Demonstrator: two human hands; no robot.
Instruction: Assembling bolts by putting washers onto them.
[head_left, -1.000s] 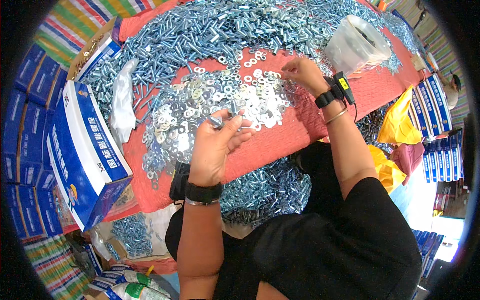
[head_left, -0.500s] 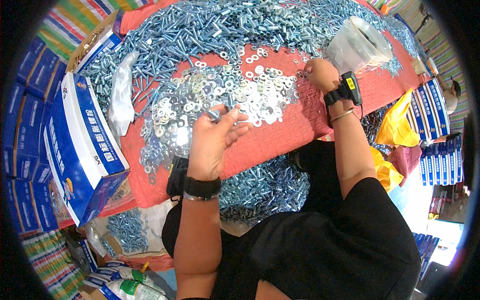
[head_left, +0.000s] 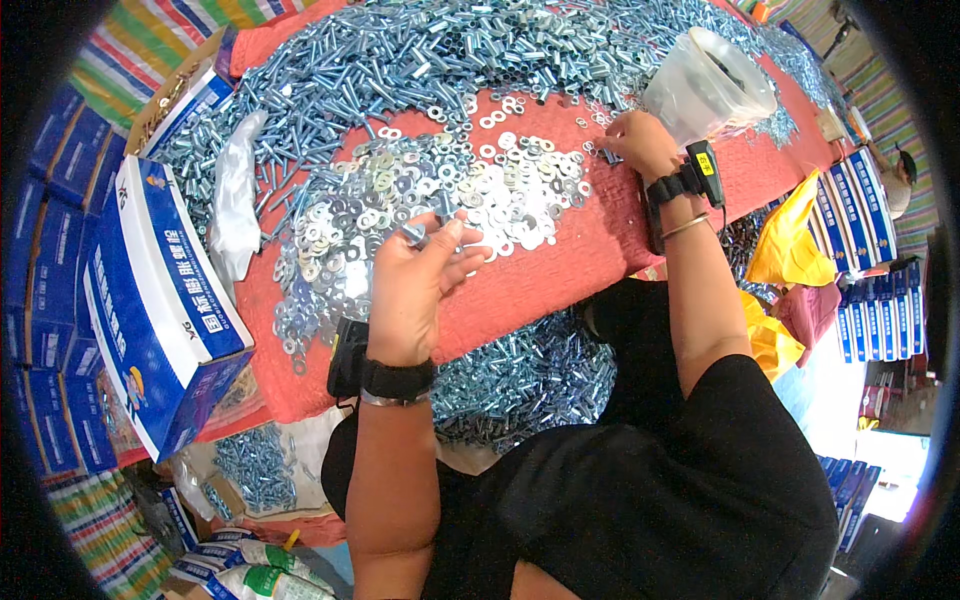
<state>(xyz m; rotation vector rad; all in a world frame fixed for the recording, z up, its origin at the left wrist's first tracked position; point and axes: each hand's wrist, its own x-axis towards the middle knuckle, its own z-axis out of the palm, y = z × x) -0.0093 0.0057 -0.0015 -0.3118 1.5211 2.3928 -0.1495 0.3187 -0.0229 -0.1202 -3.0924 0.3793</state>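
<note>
My left hand (head_left: pixel 408 285) is raised over the front of the flat washer pile (head_left: pixel 400 185), palm turned up. Between its thumb and fingers is a silvery bolt (head_left: pixel 414 235), partly hidden by the hand; the other fingers are loosely curled. Farther right, my right hand (head_left: pixel 645 145) reaches down to the red cloth beside a few small ring washers (head_left: pixel 588 146). Its fingertips are pinched together, and a bit of dark metal shows under them, too small to name. A translucent plastic tub (head_left: pixel 690 95) tilts just beyond that hand.
Loose bolts and sleeves (head_left: pixel 420 60) are heaped across the far side of the red cloth (head_left: pixel 530 295). A blue-and-white carton (head_left: pixel 165 300) and a clear plastic bag (head_left: pixel 237 200) stand at left. More metal parts (head_left: pixel 530 380) lie below the front edge, with yellow bags (head_left: pixel 785 240) at right.
The view has shifted slightly. My right fingertips have come a little lower on the cloth, and dark metal now shows beneath them. My left hand still holds the bolt in much the same pose.
</note>
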